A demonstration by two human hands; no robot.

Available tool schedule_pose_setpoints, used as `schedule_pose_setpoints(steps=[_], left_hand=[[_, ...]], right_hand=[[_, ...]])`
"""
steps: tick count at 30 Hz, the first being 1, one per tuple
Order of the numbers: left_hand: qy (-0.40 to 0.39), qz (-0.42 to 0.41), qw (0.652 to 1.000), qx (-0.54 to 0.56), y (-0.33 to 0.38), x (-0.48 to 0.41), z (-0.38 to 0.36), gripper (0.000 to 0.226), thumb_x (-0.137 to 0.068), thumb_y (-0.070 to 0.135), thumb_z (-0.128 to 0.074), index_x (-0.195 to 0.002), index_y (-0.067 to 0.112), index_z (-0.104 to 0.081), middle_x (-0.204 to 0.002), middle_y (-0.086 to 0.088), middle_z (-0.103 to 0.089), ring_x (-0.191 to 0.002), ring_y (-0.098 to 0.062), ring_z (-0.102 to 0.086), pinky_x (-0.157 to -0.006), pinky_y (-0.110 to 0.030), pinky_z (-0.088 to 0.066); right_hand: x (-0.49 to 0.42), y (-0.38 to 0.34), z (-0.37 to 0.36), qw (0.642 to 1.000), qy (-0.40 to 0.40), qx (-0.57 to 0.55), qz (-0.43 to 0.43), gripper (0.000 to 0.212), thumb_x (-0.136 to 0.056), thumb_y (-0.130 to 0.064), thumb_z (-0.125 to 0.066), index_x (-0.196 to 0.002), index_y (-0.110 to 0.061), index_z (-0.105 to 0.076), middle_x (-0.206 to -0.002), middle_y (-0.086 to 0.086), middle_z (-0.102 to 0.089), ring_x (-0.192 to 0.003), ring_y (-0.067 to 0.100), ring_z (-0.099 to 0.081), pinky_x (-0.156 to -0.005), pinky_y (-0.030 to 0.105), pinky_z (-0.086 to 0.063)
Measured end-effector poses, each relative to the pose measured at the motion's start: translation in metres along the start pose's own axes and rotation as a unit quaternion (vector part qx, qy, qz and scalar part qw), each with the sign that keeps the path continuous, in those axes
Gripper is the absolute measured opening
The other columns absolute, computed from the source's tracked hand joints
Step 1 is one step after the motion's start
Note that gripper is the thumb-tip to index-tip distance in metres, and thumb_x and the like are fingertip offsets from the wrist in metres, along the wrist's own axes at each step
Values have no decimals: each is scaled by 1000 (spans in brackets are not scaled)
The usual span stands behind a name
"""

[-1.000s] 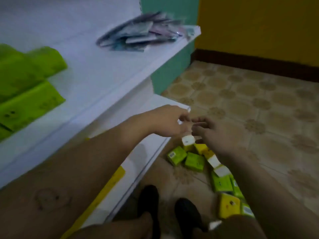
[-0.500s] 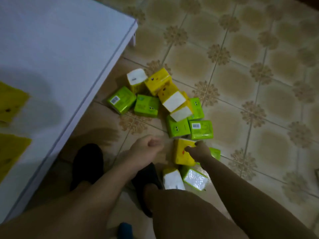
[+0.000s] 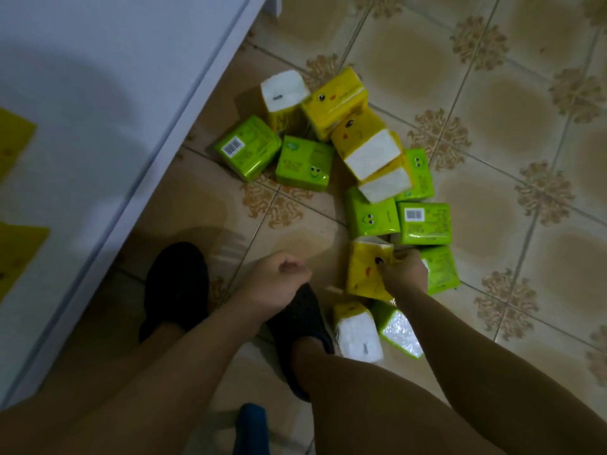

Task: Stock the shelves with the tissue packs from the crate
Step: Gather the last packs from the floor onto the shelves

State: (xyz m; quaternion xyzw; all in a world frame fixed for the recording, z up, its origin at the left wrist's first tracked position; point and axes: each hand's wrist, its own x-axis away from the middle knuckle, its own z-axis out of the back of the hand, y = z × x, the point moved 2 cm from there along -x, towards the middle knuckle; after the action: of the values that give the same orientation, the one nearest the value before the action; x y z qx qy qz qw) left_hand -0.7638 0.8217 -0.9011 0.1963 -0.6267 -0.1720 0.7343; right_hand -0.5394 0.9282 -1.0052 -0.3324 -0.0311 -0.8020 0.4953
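Observation:
Several green and yellow tissue packs (image 3: pixel 371 152) lie scattered on the tiled floor right of the white shelf (image 3: pixel 108 103). My right hand (image 3: pixel 405 270) grips a yellow pack with a face print (image 3: pixel 364 269) at its right edge, near the bottom of the pile. My left hand (image 3: pixel 279 277) hovers over the floor to the left of that pack, its fingers curled into a loose fist with nothing in it. No crate is in view.
My two black shoes (image 3: pixel 177 284) stand on the floor below my hands, close to the shelf's edge. Yellow packs (image 3: pixel 13 142) lie on the shelf at the far left. A blue object (image 3: pixel 251 425) shows at the bottom edge. Bare patterned tiles (image 3: pixel 525 93) spread to the right.
My view dropped from the upper shelf to the floor pile. Both hands came down and apart; my right hand took hold of the yellow pack, and my left hand hangs empty.

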Motion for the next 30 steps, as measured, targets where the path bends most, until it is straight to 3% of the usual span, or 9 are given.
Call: schedule_pose_setpoints(steps=[4,7,11,14,17,20,23,27,30], left_hand=[[14,-40,998,-37,21,23,11,40,-90,31,-64,-129,22,-55,-118,6,-56,-110,-15,-55,-99,-41,-48],[67,-78,994,-48,47,44,29,70,-80,33,-76,-141,23,-41,-136,1,-49,-121,-17,-50,-101,-32,-43],[62,-121,986,96,81,91,67,105,-69,32,-86,-151,33,-20,-143,8,-44,-120,-13,-50,-83,-33,-46],[59,-147,967,200,94,128,103,84,-70,27,-85,-139,40,-38,-132,7,-58,-104,-20,-65,-67,-38,-54],[118,-190,942,251,97,162,145,53,-79,25,-78,-125,34,-53,-119,0,-67,-98,-23,-68,-65,-36,-54],[132,-206,898,366,79,184,174,39,-86,27,-70,-123,30,-58,-116,-3,-70,-99,-24,-68,-71,-41,-56],[80,-198,879,427,58,188,170,33,-87,24,-65,-120,30,-60,-111,-3,-72,-89,-21,-71,-78,-43,-54],[135,-170,946,240,49,176,158,55,-88,33,-68,-135,41,-41,-130,2,-59,-109,-21,-60,-87,-47,-55],[250,-120,961,15,45,167,171,78,-85,49,-66,-148,25,-27,-149,-8,-31,-121,-21,-44,-97,-34,-42]], right_hand=[[24,-41,27,994,-65,-28,85,37,-79,-22,-79,-107,-11,-58,-97,12,-67,-90,28,-62,-67,31,-46],[58,-98,62,955,-222,-109,165,28,-79,-8,-77,-96,-13,-56,-76,6,-58,-56,10,-54,-46,21,-38],[134,-183,122,871,-371,-111,303,27,-80,0,-74,-96,-14,-58,-69,0,-55,-59,7,-51,-55,20,-40],[193,-233,154,835,-399,-131,356,26,-81,-2,-73,-100,-15,-60,-78,6,-60,-67,11,-57,-62,20,-46],[235,-264,170,835,-378,-183,355,20,-85,-22,-70,-103,-28,-64,-95,0,-65,-85,16,-62,-77,33,-51],[265,-272,162,866,-378,-135,299,33,-85,-54,-62,-116,-43,-54,-113,-9,-56,-104,26,-58,-85,45,-54],[290,-263,124,854,-446,-167,211,47,-87,-58,-57,-127,-35,-47,-120,2,-58,-102,34,-63,-79,50,-56],[296,-266,89,870,-367,-261,203,45,-87,-30,-67,-128,-29,-47,-114,3,-62,-96,28,-64,-71,42,-57],[281,-281,80,886,-305,-250,243,66,-79,-24,-76,-131,-31,-37,-121,5,-54,-98,28,-59,-61,34,-52]])
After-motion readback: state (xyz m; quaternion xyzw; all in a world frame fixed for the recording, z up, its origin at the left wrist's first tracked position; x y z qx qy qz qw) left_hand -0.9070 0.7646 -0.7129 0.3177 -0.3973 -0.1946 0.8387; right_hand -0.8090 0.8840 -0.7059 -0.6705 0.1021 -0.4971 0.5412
